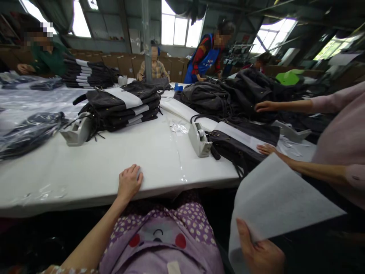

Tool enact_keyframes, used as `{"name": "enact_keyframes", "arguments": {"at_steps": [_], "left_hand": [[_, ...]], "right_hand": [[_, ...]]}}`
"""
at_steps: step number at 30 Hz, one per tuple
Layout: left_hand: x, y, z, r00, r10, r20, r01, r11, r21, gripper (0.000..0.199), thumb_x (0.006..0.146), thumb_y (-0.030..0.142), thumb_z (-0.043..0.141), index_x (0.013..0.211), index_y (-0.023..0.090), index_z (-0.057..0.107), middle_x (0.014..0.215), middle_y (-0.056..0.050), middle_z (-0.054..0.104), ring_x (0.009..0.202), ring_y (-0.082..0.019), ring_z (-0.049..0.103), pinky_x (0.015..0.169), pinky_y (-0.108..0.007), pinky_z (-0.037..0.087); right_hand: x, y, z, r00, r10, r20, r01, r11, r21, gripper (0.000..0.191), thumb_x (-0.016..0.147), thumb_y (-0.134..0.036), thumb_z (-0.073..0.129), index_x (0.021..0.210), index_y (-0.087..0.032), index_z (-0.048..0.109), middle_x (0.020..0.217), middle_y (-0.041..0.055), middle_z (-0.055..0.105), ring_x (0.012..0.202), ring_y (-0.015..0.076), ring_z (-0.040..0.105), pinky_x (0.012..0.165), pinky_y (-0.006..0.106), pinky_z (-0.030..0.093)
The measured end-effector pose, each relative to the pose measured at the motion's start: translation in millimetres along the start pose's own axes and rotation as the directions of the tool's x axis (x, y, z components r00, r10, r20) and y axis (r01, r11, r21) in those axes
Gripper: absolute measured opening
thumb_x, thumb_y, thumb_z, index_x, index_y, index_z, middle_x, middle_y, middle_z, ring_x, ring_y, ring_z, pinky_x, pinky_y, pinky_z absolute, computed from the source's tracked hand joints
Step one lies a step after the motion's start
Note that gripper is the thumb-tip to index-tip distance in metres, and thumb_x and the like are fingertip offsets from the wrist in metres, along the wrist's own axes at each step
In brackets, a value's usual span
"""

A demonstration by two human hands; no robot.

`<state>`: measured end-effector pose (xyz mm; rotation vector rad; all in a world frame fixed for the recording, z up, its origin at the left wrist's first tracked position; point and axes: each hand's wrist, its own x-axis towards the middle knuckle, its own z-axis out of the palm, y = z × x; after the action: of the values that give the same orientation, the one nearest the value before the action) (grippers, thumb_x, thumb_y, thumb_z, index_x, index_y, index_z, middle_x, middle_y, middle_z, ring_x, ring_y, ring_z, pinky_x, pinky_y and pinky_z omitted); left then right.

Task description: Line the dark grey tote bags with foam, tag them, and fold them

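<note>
My left hand (129,182) rests at the near edge of the white table (148,152), fingers curled together. A small greyish bit shows by its fingertips, too small to name. Low on the right, my right hand (261,253) pinches a large white sheet (279,198) between thumb and fingers. The sheet bends upward and hangs off the table's edge. Beyond it lies a folded dark cloth bag (230,150) with straps and a white paper band (238,136) around it. A co-worker's hand presses on that band.
Two grey tape dispensers (76,131) (199,140) stand on the table. A banded stack of dark bags (122,104) is at centre left, a loose dark pile (216,93) at the back right. Plastic-wrapped goods (31,131) lie left. A co-worker in pink (339,129) stands close at right; several others work beyond.
</note>
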<state>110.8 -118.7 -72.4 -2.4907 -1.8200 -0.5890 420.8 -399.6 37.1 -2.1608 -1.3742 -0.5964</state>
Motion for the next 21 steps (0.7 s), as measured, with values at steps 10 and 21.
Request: {"name": "enact_keyframes", "arguments": {"at_steps": [10,21], "left_hand": [[-0.6,3.2,-3.7,1.0,0.012,-0.028,-0.012,1.0,0.02,0.031,0.089,0.031,0.047,0.116,0.02,0.058,0.128,-0.009,0.057,0.109,-0.027,0.052,0.092,-0.042,0.039],[-19.6,1.1,-6.6,0.96,0.131,-0.247,-0.197,0.944,-0.264,0.021,0.086,0.022,0.052,0.103,0.02,0.063,0.108,-0.009,0.066,0.101,-0.025,0.057,0.091,-0.043,0.042]], "right_hand": [[-23.0,1.0,15.5,0.927,0.324,0.191,-0.333,0.943,0.019,0.063,0.083,-0.065,0.044,0.045,-0.02,0.066,0.039,0.0066,0.055,0.039,0.0228,0.057,0.041,0.031,0.035],[100.0,-0.7,135.6,0.999,0.017,0.051,-0.02,0.998,0.06,0.043,0.093,-0.044,0.037,0.07,-0.017,0.06,0.077,0.0113,0.063,0.072,0.0206,0.057,0.066,0.03,0.039]]}}
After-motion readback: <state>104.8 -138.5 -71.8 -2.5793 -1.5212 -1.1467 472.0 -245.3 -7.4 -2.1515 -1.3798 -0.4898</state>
